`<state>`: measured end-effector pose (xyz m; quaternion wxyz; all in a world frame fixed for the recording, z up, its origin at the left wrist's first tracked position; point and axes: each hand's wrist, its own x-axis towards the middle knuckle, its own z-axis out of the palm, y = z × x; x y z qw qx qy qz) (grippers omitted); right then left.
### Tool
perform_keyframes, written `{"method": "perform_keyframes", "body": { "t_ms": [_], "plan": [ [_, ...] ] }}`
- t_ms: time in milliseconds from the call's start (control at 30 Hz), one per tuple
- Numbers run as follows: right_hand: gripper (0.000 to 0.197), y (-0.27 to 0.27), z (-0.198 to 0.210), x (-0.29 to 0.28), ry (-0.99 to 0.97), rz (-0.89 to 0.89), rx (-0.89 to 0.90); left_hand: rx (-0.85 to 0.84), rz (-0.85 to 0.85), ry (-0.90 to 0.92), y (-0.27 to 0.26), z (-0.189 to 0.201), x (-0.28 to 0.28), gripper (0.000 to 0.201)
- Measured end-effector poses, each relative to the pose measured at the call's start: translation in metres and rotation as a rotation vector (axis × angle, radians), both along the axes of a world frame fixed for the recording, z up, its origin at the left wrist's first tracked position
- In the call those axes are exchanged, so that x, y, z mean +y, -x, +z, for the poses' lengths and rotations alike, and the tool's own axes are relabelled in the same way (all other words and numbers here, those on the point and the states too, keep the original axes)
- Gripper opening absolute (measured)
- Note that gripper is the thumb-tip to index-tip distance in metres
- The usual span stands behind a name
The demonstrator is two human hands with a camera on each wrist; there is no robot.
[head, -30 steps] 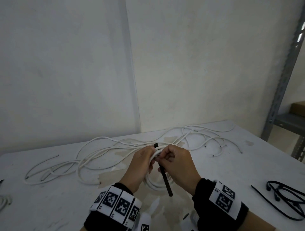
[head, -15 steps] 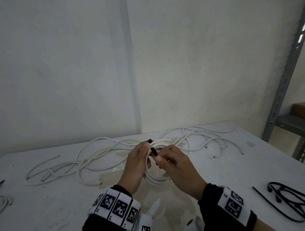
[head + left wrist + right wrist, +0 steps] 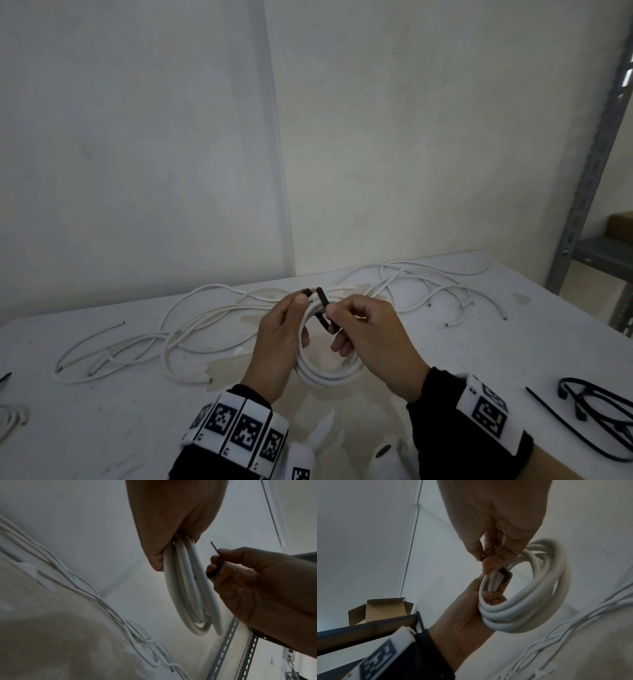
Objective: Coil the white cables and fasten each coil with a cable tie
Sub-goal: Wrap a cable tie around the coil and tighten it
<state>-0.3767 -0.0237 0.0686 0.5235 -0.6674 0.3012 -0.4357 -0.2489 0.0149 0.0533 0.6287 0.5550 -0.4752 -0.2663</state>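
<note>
Above the white table (image 3: 445,342), my left hand (image 3: 303,318) grips a coil of white cable (image 3: 329,375) at its top. A black cable tie (image 3: 322,298) wraps round the bundled turns there. My right hand (image 3: 337,327) pinches the tie's strap between thumb and fingers, and its tip points up between the two hands. In the left wrist view the coil (image 3: 188,588) hangs from my left hand (image 3: 163,555), with my right hand (image 3: 216,563) on the thin tie (image 3: 214,547). In the right wrist view the tie (image 3: 505,574) crosses the coil (image 3: 539,601).
Loose white cables (image 3: 205,325) sprawl across the back of the table, their ends toward the right (image 3: 445,301). Several black cable ties (image 3: 599,411) lie at the right edge. Part of another white coil (image 3: 10,418) shows at the left edge. A metal shelf (image 3: 582,205) stands on the right.
The tie's tail, which pointed down toward me under my right hand, has come round the coil and now points up. Both hands rose slightly.
</note>
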Motion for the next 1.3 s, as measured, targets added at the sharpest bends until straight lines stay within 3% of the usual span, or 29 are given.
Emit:
{"method": "perform_keyframes", "body": {
  "t_ms": [167, 667, 867, 1100, 1300],
  "plan": [
    [0.026, -0.001, 0.002, -0.001, -0.011, 0.012, 0.086, 0.028, -0.014, -0.005, -0.001, 0.001, -0.001, 0.025],
    [0.026, -0.015, 0.0, 0.0, 0.026, 0.002, 0.111, 0.045, -0.022, -0.008, -0.008, 0.0, 0.0, 0.024],
    [0.025, -0.029, -0.001, -0.001, 0.071, -0.076, 0.059, -0.026, -0.035, -0.003, -0.013, 0.0, 0.004, 0.022],
    [0.02, -0.044, -0.008, 0.01, 0.067, -0.044, 0.049, 0.011, 0.046, 0.025, -0.032, 0.002, 0.01, 0.024],
    [0.024, -0.052, -0.006, 0.013, 0.145, -0.072, 0.029, -0.008, 0.006, 0.006, -0.035, 0.003, 0.015, 0.023]
  ]
}}
